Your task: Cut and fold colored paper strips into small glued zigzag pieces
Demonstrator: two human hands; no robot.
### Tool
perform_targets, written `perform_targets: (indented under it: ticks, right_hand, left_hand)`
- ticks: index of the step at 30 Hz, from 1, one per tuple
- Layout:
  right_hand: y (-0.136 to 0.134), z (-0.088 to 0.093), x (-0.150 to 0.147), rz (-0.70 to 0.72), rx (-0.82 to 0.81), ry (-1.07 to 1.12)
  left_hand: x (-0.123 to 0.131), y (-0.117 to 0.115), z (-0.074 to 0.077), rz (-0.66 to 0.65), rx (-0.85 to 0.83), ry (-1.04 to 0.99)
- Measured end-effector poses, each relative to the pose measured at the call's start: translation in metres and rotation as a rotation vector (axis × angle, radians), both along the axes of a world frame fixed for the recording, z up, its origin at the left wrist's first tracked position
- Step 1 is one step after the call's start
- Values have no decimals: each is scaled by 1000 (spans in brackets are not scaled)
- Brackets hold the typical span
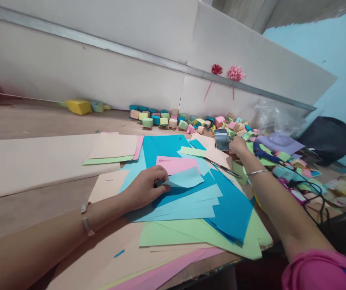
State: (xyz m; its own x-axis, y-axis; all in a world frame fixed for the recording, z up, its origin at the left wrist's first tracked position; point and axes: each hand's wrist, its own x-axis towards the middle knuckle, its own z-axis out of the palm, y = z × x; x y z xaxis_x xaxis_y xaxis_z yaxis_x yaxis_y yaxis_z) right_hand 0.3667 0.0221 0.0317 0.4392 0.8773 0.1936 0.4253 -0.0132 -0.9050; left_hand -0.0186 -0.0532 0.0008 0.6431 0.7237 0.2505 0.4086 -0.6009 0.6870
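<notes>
My left hand [149, 185] pinches the edge of a light blue paper piece [188, 178], which curls up over the stack. Beneath it lie a pink paper piece [177, 164], dark blue sheets [233, 205] and light blue strips [188, 205]. My right hand [238, 146] reaches forward with curled fingers at the right edge of a phone [222, 140], seemingly gripping it; the fingertips are partly hidden. Between the hands, a long thin metallic tool [223, 167] rests across the papers; its kind is unclear. A pale green strip [192, 152] is close by.
Small folded paper boxes [163, 119] line the wall. Right of my right hand are a blue glue gun [265, 154], paper scraps, a black cable [318, 193] and a clear plastic bag [277, 117]. Peach sheets [40, 161] spread left. Green sheets [173, 233] overlap near the front edge.
</notes>
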Motion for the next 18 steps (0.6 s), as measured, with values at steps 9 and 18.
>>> perform_targets:
  ticks: [9, 18]
  right_hand:
    - [-93, 23, -81, 553, -40, -456]
    - [-135, -13, -116, 730, 395, -875]
  left_hand:
    - [1, -5, 1, -18, 0, -186]
    - [0, -8, 2, -38, -35, -339]
